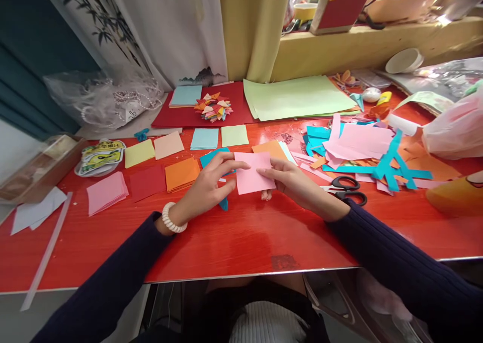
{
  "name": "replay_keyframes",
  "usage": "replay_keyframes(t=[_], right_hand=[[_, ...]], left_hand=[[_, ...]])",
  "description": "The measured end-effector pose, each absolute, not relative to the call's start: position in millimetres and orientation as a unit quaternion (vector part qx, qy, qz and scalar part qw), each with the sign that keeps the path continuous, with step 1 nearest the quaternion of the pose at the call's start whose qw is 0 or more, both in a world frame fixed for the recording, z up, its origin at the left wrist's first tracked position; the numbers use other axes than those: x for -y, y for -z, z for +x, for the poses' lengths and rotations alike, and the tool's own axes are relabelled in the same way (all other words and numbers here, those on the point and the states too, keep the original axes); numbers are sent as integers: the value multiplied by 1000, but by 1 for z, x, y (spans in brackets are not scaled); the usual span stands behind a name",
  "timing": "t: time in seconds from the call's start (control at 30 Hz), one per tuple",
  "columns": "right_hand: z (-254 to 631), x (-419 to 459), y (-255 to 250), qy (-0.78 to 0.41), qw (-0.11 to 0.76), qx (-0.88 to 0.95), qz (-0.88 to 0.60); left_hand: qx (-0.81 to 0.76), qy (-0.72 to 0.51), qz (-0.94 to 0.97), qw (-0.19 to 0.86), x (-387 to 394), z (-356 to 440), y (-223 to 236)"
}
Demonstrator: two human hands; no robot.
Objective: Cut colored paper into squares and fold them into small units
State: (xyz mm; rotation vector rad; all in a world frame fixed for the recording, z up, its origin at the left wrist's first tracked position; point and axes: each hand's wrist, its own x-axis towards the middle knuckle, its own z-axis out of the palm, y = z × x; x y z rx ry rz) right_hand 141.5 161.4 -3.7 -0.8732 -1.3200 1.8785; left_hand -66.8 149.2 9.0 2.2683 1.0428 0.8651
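Ribbed pale cloth [267,324] and dark clothing [213,310] lie nearest the camera, at the bottom of the head view. Beyond them spreads a red counter [245,240], with our navy sleeves [109,277] reaching in from both sides. Near its middle, our right hand [287,179] grasps a small pink square [253,181] of paper, thumb on top and fingers beneath. Our left hand [213,177], a coiled white band [168,221] at the wrist, curves loosely, its index finger [238,165] on the square's upper left; whether it also grips, we cannot tell. Leftward sit an orange stack [182,175], a red stack [148,184] and a pink stack [107,193]. Black-handled scissors [340,189] lie just beside our right wrist [332,209], near a heap of cut scraps [358,142]. Farther back, a ring of folded paper [222,112] rests on red card [169,115].

To handle the square well, we judge, we want a light pinch near the edge so the thin sheet stays uncreased, the left fingertip steadying the opposite side, and corners lined up before pressing.
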Motion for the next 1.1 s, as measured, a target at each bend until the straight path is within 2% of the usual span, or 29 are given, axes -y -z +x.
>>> replay_keyframes(t=[0.17,0.3,0.6,0.73,0.9,1.1], right_hand=[[140,-159,2,-661,347,553,-370],[138,-156,0,-648,339,581,-357],[134,-150,5,-580,310,664,-355],[135,-149,5,-582,290,676,-347],[135,-148,4,-585,269,683,-345],[135,-149,7,-602,276,671,-333]], left_hand=[[-344,-318,864,183,-151,-70,-11],[-393,-362,826,177,-151,-65,-6],[-476,-384,762,214,-143,-55,0],[-491,-375,743,258,-139,-52,-2],[-479,-352,762,257,-138,-52,-4],[-491,-335,732,332,-138,-51,-6]])
